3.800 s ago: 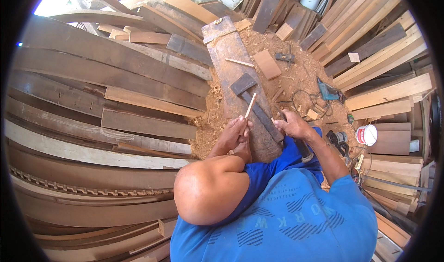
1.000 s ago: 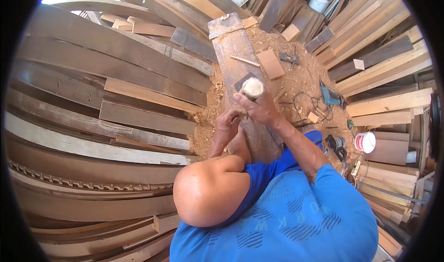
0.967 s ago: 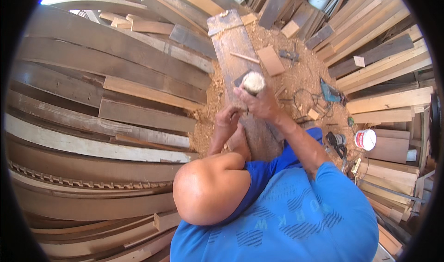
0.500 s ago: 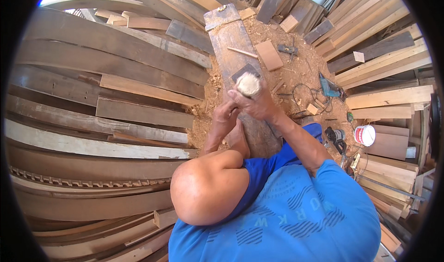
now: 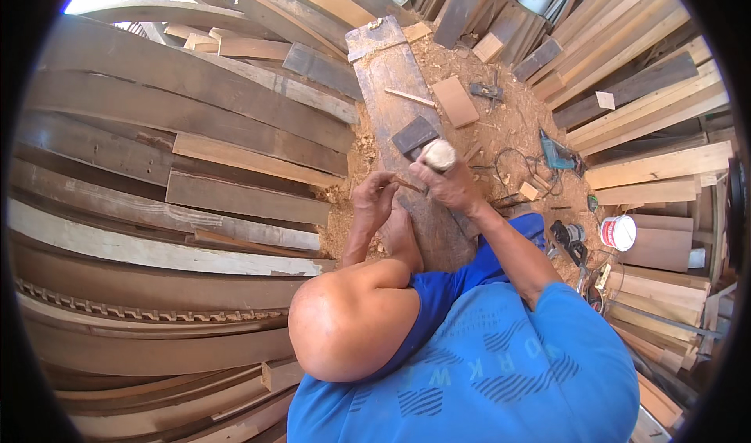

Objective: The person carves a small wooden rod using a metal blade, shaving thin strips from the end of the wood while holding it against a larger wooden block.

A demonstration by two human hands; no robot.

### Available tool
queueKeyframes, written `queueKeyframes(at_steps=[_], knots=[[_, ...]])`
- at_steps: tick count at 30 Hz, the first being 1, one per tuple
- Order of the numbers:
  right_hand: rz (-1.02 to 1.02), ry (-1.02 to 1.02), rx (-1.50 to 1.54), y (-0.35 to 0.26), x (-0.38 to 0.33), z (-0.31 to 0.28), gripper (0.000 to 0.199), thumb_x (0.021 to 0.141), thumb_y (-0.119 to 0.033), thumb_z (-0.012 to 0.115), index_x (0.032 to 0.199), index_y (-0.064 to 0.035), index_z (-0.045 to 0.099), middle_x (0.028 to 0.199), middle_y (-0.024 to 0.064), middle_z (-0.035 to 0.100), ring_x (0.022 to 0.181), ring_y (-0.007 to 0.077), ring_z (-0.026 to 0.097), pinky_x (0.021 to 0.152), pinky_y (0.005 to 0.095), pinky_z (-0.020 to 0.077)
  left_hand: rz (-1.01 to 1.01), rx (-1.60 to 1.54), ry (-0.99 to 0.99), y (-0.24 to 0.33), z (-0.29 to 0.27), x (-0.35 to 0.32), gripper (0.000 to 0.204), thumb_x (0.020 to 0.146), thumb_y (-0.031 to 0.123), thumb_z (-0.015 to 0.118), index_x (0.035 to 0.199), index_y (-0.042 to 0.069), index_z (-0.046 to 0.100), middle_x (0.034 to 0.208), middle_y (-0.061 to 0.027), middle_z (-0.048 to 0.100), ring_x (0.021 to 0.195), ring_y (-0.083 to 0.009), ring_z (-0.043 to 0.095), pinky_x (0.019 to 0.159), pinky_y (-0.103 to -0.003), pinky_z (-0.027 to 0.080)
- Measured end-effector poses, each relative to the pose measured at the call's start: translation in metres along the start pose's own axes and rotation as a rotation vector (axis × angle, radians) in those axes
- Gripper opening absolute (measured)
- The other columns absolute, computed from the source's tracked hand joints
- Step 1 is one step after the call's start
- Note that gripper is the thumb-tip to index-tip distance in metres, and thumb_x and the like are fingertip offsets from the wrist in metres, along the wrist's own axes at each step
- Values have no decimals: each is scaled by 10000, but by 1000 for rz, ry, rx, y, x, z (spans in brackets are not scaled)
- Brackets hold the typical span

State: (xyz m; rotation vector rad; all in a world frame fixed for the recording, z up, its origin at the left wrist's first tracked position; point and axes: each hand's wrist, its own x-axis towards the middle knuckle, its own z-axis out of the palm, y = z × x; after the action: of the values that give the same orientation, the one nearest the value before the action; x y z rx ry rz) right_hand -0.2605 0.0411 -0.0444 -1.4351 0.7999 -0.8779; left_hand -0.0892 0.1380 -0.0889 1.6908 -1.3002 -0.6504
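My right hand [image 5: 450, 185] is wrapped round a tool with a pale, rounded, wooden-looking end [image 5: 439, 155] facing up; its lower part is hidden by the fingers. Close beside it, my left hand [image 5: 374, 196] pinches a thin brown wood piece [image 5: 407, 184], which reaches toward the right hand. Both hands are above a long worn plank [image 5: 438, 228]. Just beyond them a dark rectangular block [image 5: 415, 134] lies on this plank. Farther up the plank rests a narrow wooden stick [image 5: 409, 97]. My bare foot [image 5: 403, 235] shows next to the left wrist.
Stacked boards [image 5: 242, 196] fill the left side, and more lumber [image 5: 657, 165] lines the right. On the shavings-covered floor lie a flat reddish board [image 5: 455, 102], a dark clamp-like tool [image 5: 486, 91], a teal power tool [image 5: 557, 152], a black power tool [image 5: 569, 239] and a white bucket [image 5: 618, 232].
My right hand has moved slightly right and down with the pale-ended tool, away from my left hand. The dark block and the thin wood piece now show more fully.
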Motion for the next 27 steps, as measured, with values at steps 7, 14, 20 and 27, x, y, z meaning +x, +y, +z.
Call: queueKeyframes(at_steps=[7,14,20,27], knots=[[5,-116,-279,-22,3,-32,233,793,-166,767,933,-8,669,811,64,678,738,127,620,668,325,504,-125,-685,76,12,-25,16,209,935,112,646,1082,-11,561,968,-107,662,879,-172,671,814,-326,585],[189,-276,39,-2,-7,-34,199,768,-111,741,928,-11,677,813,48,687,729,119,611,679,311,509,-140,-1039,-36,25,-27,13,171,960,102,596,1100,34,528,1076,-143,648,993,-251,666,819,-378,600],[192,-112,-9,-7,-3,-61,284,773,-83,761,1029,-6,665,871,28,682,786,95,623,716,273,527,-43,-1161,106,29,-32,12,149,982,73,538,1122,29,510,1109,-162,638,1051,-311,653,893,-411,587],[370,-217,93,-22,-3,-55,318,766,-103,784,1039,-6,653,895,60,699,839,119,639,769,272,527,-80,-1177,76,28,-25,14,153,981,18,504,1130,44,490,1163,-180,611,1077,-344,639,924,-447,571]])
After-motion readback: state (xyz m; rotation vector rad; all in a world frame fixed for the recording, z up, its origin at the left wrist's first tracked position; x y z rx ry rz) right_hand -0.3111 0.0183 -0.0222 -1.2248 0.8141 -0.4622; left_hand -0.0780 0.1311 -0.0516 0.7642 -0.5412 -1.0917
